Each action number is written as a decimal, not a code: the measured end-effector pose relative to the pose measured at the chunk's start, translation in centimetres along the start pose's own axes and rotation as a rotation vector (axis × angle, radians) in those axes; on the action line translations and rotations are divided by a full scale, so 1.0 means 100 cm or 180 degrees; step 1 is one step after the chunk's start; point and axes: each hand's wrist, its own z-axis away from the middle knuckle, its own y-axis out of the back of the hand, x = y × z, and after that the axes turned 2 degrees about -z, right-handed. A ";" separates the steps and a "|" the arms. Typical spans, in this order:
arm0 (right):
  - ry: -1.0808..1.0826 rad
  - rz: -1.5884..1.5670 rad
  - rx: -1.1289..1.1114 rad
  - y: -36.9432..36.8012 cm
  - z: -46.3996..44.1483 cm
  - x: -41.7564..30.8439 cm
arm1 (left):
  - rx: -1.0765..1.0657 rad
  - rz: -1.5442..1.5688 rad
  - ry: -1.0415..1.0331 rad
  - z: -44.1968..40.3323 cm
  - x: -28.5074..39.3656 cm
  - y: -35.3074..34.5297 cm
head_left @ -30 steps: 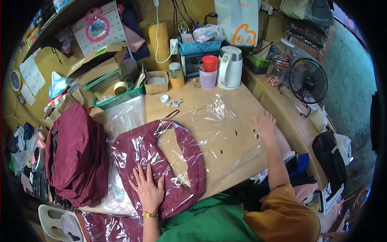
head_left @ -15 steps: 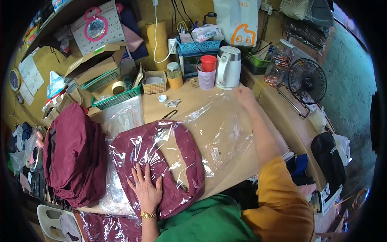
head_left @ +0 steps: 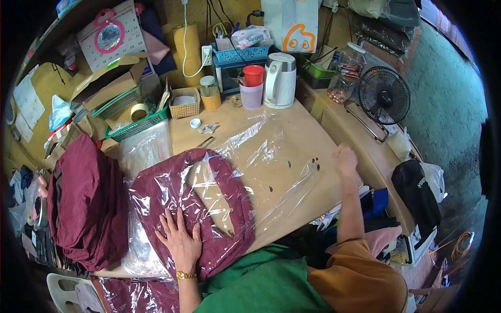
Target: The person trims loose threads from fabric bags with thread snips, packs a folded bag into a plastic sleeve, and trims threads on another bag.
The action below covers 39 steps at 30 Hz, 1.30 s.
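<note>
Bagged cloth [head_left: 151, 180] lay at the near side of the tabletop [head_left: 181, 136], beneath my left grip [head_left: 180, 242], which was spread wide, grasping nothing, its flat palm seemingly pinning the bundle against sliding. Farther out, loose plastic [head_left: 269, 150] reached towards my right grip [head_left: 346, 161]; its fingers looked curled, but I couldn't tell how tightly, or whether they pinched film. Behind, the kettle [head_left: 283, 83] stood upright, leaving spreading room.

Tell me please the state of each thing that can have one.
Left hand, open, flat on clear plastic
Right hand, fingers curled, grip unclear
Maroon cloth, inside the plastic
Kettle, upright, lid shut
Cardboard box, open
Glass jar, lid on
Fan, upright, whether running unclear
White cap, lying loose
</note>
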 end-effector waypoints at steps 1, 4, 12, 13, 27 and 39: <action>0.0033 -0.0011 0.0005 0.016 -0.004 -0.014 | 0.0011 -0.0001 0.0034 0.000 0.000 0.000; -0.0307 -0.1790 0.0034 0.078 0.007 -0.115 | 0.0043 0.0065 0.0024 0.001 0.001 0.000; 0.0346 -0.0480 -0.0641 -0.008 0.015 -0.184 | 0.0245 0.0403 0.0092 0.001 -0.002 0.003; 0.0549 -0.0702 -0.0963 0.006 0.015 -0.190 | 0.0374 0.0590 0.0044 0.000 -0.004 0.002; 0.2925 -0.4583 0.0266 0.386 -0.053 -0.407 | 0.0260 0.4839 0.0194 0.016 0.002 -0.017; 0.2374 -0.3049 0.1864 0.396 -0.168 -0.343 | -0.0307 0.7458 0.1210 0.014 -0.021 0.060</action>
